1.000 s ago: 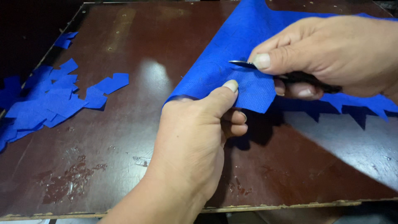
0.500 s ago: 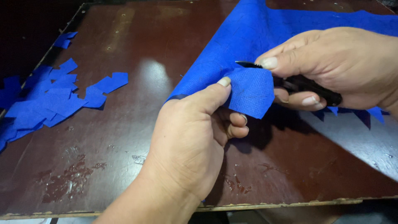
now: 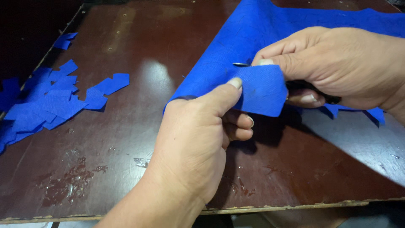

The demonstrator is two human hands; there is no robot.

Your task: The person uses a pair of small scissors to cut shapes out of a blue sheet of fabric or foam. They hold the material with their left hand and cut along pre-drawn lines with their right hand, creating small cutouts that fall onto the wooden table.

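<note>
Head view: left hand (image 3: 190, 143) fingers pinching creased blue cloth (image 3: 261, 50) w/ jagged edge, right hand (image 3: 337, 67) fingers gripping scissors (image 3: 241, 64).

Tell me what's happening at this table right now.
A person is cutting a large sheet of blue fabric with scissors. The left hand pinches a small flap of the fabric between thumb and fingers, holding it up off the dark brown table. The right hand works the scissors, whose blade tip pokes out just above the flap. A heap of cut blue fabric pieces lies at the left edge of the table.
</note>
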